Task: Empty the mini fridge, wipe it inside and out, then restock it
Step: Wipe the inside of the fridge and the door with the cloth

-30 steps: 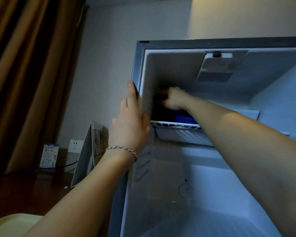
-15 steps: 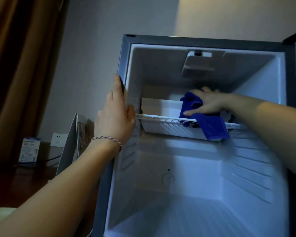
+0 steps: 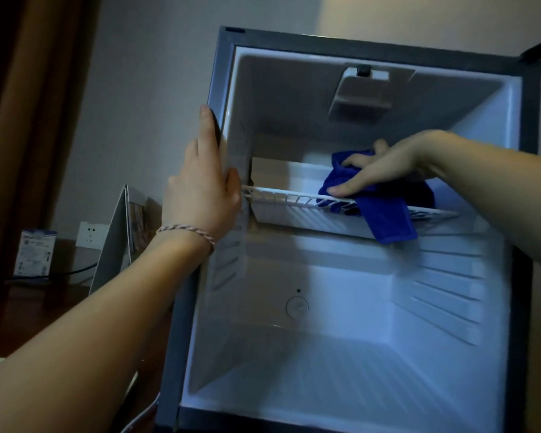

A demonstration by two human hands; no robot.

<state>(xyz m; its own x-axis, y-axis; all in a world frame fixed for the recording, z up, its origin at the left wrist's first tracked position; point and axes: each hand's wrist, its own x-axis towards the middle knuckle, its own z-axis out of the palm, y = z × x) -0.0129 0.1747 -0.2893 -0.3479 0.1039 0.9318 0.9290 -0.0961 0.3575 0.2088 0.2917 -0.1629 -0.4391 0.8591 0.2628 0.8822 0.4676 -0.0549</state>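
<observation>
On the wire shelf, the right hand presses a blue cloth.

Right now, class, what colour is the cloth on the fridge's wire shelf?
Deep blue: the cloth, seen best in the head view.
</observation>
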